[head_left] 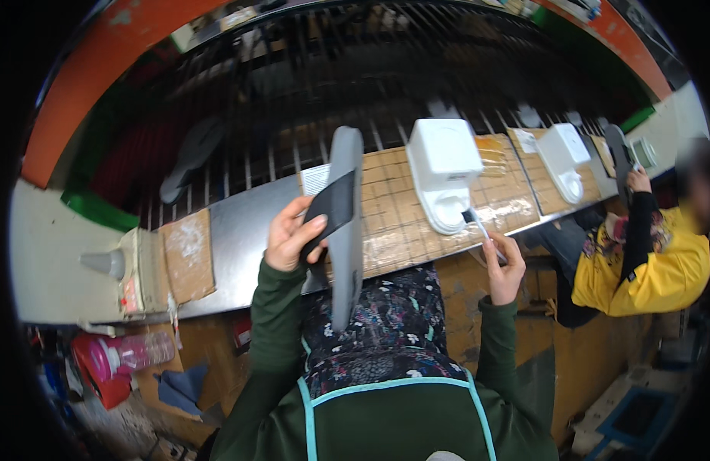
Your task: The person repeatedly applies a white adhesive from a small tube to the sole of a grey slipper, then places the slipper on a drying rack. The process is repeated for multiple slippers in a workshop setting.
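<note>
My left hand (292, 237) is closed on a grey slide sandal (345, 253) with a wide black strap, its fingers wrapped around the strap. The sandal stands on edge above my lap, its side turned toward me. Between the fingertips of my right hand (505, 269) is the thin pale handle of a brush (478, 223). The brush's dark tip is at the open cup of a white glue pot (445, 180). How far the tip reaches into the cup I cannot make out.
Cardboard (389, 200) covers the bench under the pot. A second white pot (564, 157) stands to the right, near a co-worker in yellow (647, 269) holding another sole. A dark conveyor of rods (293, 92) runs behind, carrying a grey sole (193, 157). A pink-lidded bottle (132, 353) is lower left.
</note>
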A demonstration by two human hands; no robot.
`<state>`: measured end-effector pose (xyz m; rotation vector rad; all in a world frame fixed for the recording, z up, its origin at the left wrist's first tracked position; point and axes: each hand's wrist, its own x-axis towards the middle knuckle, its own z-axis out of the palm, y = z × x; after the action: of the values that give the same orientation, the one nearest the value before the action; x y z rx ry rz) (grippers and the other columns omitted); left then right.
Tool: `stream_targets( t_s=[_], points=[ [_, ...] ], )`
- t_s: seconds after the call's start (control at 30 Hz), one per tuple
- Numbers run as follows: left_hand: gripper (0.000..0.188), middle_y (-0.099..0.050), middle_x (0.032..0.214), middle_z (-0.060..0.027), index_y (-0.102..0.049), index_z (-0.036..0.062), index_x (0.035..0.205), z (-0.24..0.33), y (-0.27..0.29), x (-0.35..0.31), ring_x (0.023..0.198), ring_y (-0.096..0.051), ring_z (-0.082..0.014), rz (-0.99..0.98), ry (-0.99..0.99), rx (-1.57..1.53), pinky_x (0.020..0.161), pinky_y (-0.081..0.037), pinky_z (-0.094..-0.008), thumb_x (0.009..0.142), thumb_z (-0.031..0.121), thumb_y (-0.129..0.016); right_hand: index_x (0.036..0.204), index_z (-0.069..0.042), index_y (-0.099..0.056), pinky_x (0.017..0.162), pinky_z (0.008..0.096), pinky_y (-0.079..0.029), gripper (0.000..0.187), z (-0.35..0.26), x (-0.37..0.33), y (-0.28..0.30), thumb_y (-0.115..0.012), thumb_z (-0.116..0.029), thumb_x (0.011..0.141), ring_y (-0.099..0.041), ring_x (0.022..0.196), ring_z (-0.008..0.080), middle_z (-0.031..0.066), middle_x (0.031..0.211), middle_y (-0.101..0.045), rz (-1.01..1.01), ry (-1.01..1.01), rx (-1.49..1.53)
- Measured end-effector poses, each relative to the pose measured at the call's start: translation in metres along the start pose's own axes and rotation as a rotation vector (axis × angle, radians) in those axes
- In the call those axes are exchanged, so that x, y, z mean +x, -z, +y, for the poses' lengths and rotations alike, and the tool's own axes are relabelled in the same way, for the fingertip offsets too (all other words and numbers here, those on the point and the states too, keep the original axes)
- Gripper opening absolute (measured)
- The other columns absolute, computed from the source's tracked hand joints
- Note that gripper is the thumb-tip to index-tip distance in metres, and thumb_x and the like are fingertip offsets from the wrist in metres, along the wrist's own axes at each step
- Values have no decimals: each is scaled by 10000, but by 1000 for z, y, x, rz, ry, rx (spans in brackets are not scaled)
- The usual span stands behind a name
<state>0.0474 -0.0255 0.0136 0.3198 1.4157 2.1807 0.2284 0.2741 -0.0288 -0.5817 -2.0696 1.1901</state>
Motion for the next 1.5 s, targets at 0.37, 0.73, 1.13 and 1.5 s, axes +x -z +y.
stream_targets(
  t_s=[0.37,0.73,1.13,1.5],
  points=[
    [186,-602,701,-90,-527,0,1036,-8,-6,-19,476,-494,-90,122,6,-10,367,-349,-183,957,164,-565,907,-189,-744,717,352,-269,130,-2,33,-5,-740,-176,778,-532,677,157,-13,737,-582,6,465,-787],
    [207,-594,718,-60,-552,7,1037,-3,-10,-11,502,-521,-77,136,19,-11,340,-324,-174,975,205,-540,892,-91,-718,545,304,-349,151,21,34,1,-660,-230,895,-492,508,172,48,655,-607,-122,89,-300],
    [214,-611,757,-52,-564,9,1028,-17,-30,-12,494,-511,-53,96,-28,-44,359,-342,-167,989,216,-534,1072,56,-662,754,228,-452,225,-66,-12,-39,-680,-23,862,-554,818,105,59,918,-617,-300,-214,481],
    [230,-613,673,-64,-566,19,1015,-10,-39,-26,394,-420,-34,196,-12,38,360,-316,-176,977,246,-559,1011,-43,-735,620,236,-413,204,-93,-20,-89,-734,-49,807,-496,654,89,41,916,-555,-221,65,239]
  ],
)
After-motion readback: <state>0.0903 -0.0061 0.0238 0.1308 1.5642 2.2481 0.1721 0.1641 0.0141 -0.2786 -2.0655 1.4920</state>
